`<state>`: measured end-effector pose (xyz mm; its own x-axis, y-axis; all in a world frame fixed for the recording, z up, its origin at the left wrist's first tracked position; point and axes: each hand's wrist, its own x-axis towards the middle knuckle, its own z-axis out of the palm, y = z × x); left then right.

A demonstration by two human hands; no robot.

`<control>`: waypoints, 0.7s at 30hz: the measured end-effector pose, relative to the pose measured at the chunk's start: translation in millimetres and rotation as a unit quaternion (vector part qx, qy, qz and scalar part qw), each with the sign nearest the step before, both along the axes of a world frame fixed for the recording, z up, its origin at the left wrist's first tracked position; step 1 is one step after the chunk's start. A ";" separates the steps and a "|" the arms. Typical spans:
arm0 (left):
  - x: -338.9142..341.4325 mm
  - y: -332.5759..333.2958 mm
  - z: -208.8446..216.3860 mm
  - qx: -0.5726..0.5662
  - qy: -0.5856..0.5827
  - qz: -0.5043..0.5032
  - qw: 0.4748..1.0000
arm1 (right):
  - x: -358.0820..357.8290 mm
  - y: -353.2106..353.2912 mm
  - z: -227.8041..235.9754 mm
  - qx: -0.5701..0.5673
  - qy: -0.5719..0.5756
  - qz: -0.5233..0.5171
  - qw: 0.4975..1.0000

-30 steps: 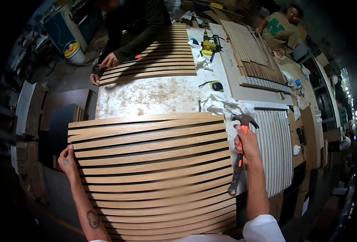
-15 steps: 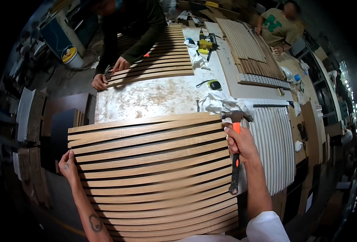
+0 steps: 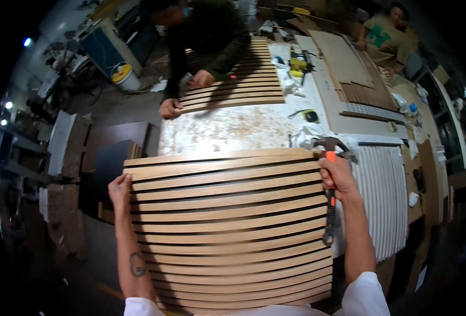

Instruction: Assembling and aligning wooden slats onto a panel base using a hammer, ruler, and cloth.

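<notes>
The white, brown-stained worktable [image 3: 227, 129] carries the rectangular pale-wood slatted panel [image 3: 227, 213], apparently for flat support. The orange-and-black claw hammer [image 3: 331, 197] is clasped near its head by the right hand [image 3: 341, 179], likely for control; the left hand [image 3: 120, 189] grips the panel's left edge, seemingly steadying it.

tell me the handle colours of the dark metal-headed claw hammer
The claw hammer's handle is orange and black, best seen in the head view.
</notes>
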<state>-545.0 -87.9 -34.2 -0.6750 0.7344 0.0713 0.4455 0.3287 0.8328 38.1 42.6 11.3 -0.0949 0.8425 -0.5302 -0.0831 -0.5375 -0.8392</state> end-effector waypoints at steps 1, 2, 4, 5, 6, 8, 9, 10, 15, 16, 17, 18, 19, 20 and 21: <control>2.2 2.4 -6.3 -0.002 0.020 0.038 0.999 | 2.8 -1.6 1.1 0.001 0.000 0.005 1.000; 4.1 2.4 -4.6 -0.005 0.044 0.079 0.996 | -0.5 -3.4 5.1 0.003 0.008 0.000 1.000; 41.7 15.2 22.1 -0.063 0.044 0.138 0.988 | 5.2 -5.1 6.6 0.000 0.002 -0.010 1.000; 40.9 13.6 23.5 -0.059 0.051 0.150 0.986 | 0.0 -6.8 12.0 -0.003 0.002 -0.017 1.000; 41.1 14.7 23.0 -0.054 0.055 0.159 0.984 | -3.4 -7.6 16.7 -0.005 -0.002 -0.028 1.000; 37.3 11.9 21.7 -0.063 0.054 0.173 0.981 | -4.6 -7.2 12.3 0.003 0.003 -0.018 1.000; 34.7 8.5 18.4 -0.049 0.075 0.166 0.982 | -4.0 -6.7 7.8 0.010 -0.011 -0.013 1.000; 32.6 5.6 14.6 -0.035 0.096 0.158 0.982 | -4.9 -6.3 4.9 0.017 -0.027 -0.009 0.999; 27.6 0.6 8.8 -0.024 0.056 0.158 0.986 | -12.7 -9.2 11.5 0.019 -0.048 -0.025 0.998; 23.9 -1.9 6.0 -0.023 0.053 0.163 0.985 | -13.6 -10.0 11.0 0.021 -0.050 -0.020 0.998; 22.3 -2.4 2.3 -0.014 0.034 0.151 0.988 | -12.7 -10.2 9.8 0.020 -0.047 -0.026 0.998; 20.7 -3.4 -0.5 -0.005 0.015 0.140 0.990 | -11.6 -10.2 8.4 0.018 -0.045 -0.032 0.998; 17.8 -5.9 -1.8 -0.004 -0.006 0.108 0.994 | -10.6 -9.7 6.4 0.022 -0.038 -0.034 0.998; 18.3 -6.5 -1.5 -0.003 -0.010 0.110 0.994 | -10.1 -9.0 5.3 0.024 -0.042 -0.031 0.998; 19.7 -6.7 -1.5 0.016 -0.007 0.086 0.996 | -9.2 -8.5 4.7 0.015 -0.025 -0.043 0.999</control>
